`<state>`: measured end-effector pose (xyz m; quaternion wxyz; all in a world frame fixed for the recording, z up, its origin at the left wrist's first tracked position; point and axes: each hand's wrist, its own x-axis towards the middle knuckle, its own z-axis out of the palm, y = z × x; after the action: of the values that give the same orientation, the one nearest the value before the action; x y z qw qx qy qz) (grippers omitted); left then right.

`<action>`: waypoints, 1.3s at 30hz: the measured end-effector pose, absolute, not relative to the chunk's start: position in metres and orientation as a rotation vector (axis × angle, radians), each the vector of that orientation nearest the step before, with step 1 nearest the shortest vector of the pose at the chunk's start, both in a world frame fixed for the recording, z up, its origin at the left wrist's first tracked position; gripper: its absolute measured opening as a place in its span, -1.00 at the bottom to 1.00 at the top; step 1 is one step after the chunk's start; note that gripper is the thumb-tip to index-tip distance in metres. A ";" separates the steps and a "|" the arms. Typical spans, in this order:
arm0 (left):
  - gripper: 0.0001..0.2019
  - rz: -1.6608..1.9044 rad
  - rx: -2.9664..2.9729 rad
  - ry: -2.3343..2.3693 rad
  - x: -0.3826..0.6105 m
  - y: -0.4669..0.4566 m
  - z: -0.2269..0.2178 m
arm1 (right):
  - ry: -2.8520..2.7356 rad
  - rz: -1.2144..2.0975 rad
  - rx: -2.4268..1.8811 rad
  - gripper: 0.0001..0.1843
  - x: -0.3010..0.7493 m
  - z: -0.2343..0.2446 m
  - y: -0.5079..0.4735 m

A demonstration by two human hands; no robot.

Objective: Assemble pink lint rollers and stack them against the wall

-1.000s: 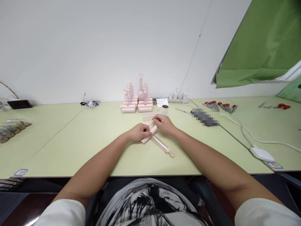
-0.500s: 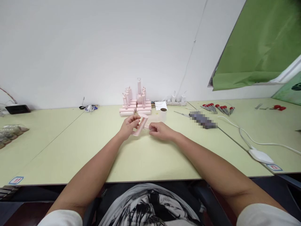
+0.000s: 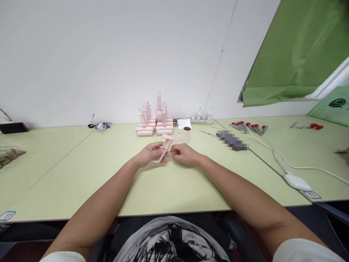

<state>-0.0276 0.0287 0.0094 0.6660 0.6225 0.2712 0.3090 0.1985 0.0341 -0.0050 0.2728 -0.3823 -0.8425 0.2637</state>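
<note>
My left hand is closed on a pink tube-shaped piece that points up and away from me. My right hand is pinched on something small beside that piece, hidden by its fingers. Both hands hover just above the pale green table, in the middle. Behind them stands a stack of pink tubes and upright pink pieces against the wall. A small roll with a brown core stands just beyond my hands.
Several red-handled tools lie at the back right, with a white cable and adapter nearer. A power strip sits by the wall. A bag of small parts lies far left. A green sheet hangs at the right.
A second long pink piece lay on the table by my hands one second ago; it is no longer seen. My hands rose off the table and now hold the pink piece tilted upright.
</note>
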 end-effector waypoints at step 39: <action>-0.58 0.642 1.406 0.470 -0.020 0.026 -0.002 | -2.410 0.564 -1.029 -0.86 0.194 0.006 0.026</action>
<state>-0.0201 0.0260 -0.0022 0.6912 0.6290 0.2101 0.2871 0.1942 0.0259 0.0061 0.2287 -0.3737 -0.8753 0.2048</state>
